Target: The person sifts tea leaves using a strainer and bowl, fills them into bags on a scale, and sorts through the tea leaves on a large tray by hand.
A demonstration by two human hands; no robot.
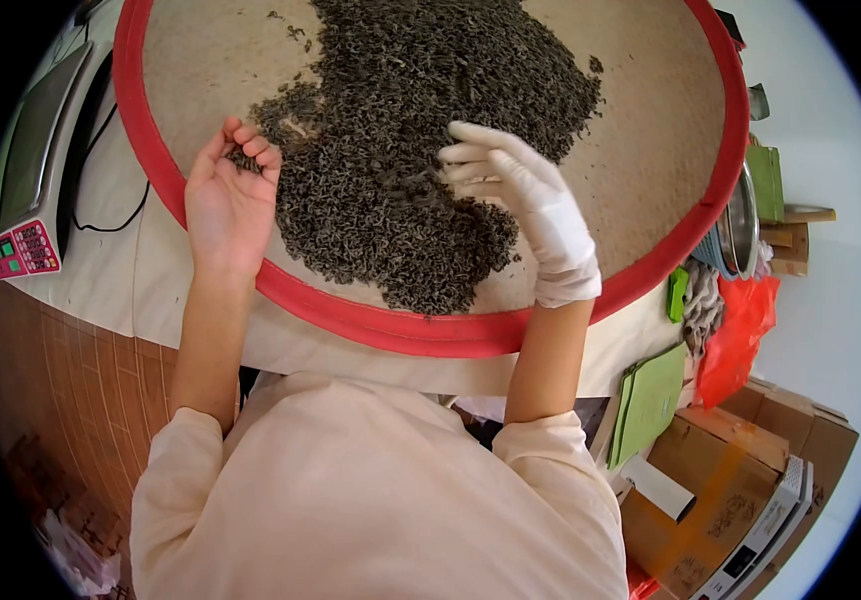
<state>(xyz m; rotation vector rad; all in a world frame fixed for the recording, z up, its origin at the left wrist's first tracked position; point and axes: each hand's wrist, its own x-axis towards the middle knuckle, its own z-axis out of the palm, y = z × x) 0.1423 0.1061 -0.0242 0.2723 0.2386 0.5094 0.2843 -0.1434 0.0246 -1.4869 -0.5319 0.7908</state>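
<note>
A large heap of dark, curled dried tea leaves (401, 190) lies on a round, shallow tray (654, 130) with a red rim. My bare left hand (234, 190) is turned palm up over the tray's left edge, its fingers curled round a small clump of tea leaves (243, 160). To the right, my right hand (526, 190) wears a white glove and hovers at the heap's right side. Its fingers are spread and slightly bent, pointing left above the leaves, with nothing held in them.
At the left stands a weighing scale (36, 170) with a pink keypad and a black cable. Along the right are a metal bowl (744, 225), green folders (648, 400), a red plastic bag (741, 335) and cardboard boxes (711, 480). Pale cloth (381, 370) covers the table.
</note>
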